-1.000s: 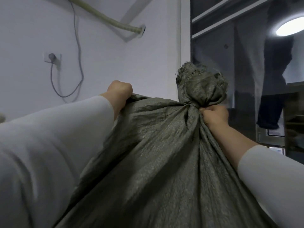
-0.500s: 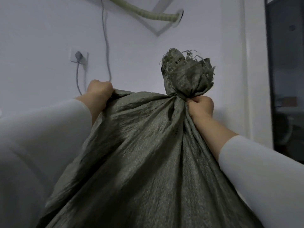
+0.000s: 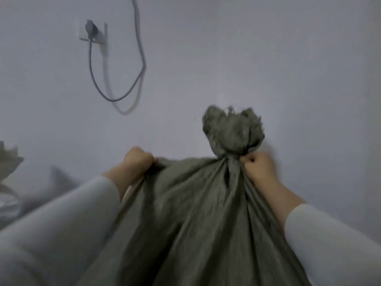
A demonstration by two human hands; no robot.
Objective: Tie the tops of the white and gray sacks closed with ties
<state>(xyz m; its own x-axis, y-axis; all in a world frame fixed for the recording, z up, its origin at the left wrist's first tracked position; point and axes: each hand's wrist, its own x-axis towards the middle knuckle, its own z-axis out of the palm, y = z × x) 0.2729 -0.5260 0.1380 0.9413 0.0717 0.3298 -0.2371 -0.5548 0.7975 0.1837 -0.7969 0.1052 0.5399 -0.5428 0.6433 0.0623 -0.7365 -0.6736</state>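
Observation:
A gray woven sack [image 3: 191, 219] fills the lower middle of the head view, held up in front of me. Its top is gathered into a tight neck with a frayed tuft [image 3: 233, 131] standing above it. My right hand [image 3: 258, 169] is clenched on the sack just right of that neck. My left hand [image 3: 138, 162] is fisted on a fold of the sack's upper left shoulder. No tie shows at the neck. At the left edge lies part of a white sack [image 3: 8, 162], blurred.
A white wall [image 3: 268, 58] stands close behind the sack. A wall socket with a dark plug [image 3: 91, 30] and a looping gray cable [image 3: 123, 79] hang at the upper left. Pale crumpled material [image 3: 12, 207] lies at the lower left.
The view has swung left and down: the dark window and the hose are out of sight, the socket sits higher. Both hands keep their grip on the sack, which appears lower in the frame.

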